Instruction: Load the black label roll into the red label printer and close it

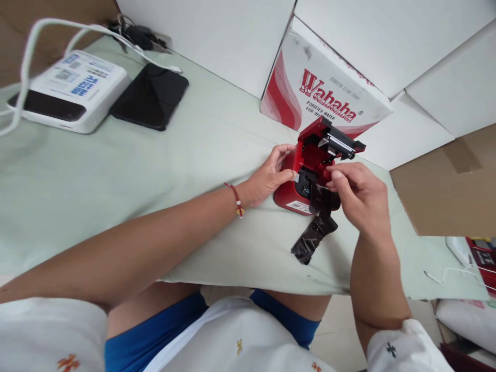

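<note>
A small red device that looks like a label printer (284,199) stands on the cloth-covered table with its lid (310,132) raised. Under the lid a black roller part (339,142) shows. My left hand (269,178) grips the printer's left side, thumb on the rim of the opening. Fingers of my right hand (362,199) are pinched together at the opening's right side; what is between them, if anything, is too small to make out. From the front of the opening a crinkled black strip (310,243) hangs down onto the table.
Behind the printer stands a Wahaha water carton (329,93) against white panels. A black phone (153,98), a white boxy device (77,88) with a white cable (29,67), and keys (141,36) lie at the far left. A brown cardboard box (445,181) is at right.
</note>
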Action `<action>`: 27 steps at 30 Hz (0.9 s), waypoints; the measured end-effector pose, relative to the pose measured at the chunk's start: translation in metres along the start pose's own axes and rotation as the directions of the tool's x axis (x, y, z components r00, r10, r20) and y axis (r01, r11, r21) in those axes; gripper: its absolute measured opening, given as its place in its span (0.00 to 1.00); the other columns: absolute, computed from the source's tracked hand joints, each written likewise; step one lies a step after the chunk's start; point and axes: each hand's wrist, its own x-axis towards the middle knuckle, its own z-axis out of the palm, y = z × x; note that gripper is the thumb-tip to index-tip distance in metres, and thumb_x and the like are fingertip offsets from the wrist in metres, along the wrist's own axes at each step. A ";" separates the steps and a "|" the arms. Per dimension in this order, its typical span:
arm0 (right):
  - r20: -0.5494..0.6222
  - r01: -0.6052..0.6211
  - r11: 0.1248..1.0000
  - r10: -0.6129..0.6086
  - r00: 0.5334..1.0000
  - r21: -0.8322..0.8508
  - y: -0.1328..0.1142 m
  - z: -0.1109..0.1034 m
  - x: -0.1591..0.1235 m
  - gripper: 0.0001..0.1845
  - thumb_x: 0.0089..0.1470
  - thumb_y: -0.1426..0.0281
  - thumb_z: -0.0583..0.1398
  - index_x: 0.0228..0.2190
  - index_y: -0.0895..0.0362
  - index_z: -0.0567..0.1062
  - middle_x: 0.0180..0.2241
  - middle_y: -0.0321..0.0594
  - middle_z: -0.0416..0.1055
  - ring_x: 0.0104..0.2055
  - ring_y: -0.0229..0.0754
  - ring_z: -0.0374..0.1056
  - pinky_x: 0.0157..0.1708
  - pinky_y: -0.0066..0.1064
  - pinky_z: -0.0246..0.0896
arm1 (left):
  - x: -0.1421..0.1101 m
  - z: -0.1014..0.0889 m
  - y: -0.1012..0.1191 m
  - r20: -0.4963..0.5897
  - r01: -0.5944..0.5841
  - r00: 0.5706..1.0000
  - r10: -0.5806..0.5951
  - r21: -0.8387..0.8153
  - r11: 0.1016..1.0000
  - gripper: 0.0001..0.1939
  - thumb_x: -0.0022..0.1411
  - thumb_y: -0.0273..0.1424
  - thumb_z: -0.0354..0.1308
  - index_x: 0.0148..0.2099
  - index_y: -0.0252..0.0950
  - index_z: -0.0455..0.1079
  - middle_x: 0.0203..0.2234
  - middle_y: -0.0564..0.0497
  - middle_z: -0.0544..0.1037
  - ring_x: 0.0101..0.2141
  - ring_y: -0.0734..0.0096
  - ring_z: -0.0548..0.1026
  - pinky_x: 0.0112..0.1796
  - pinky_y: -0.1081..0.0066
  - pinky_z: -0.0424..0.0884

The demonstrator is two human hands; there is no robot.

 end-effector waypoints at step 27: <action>0.401 -0.206 0.848 0.427 0.810 -0.488 0.095 -0.094 -0.027 0.16 0.51 0.53 0.69 0.35 0.51 0.86 0.36 0.44 0.86 0.32 0.49 0.78 0.33 0.39 0.71 | 0.001 0.004 0.003 -0.051 0.044 0.998 -0.045 -0.014 0.999 0.28 0.58 0.32 0.69 0.59 0.45 0.67 0.54 0.50 0.80 0.66 0.54 0.74 0.70 0.51 0.70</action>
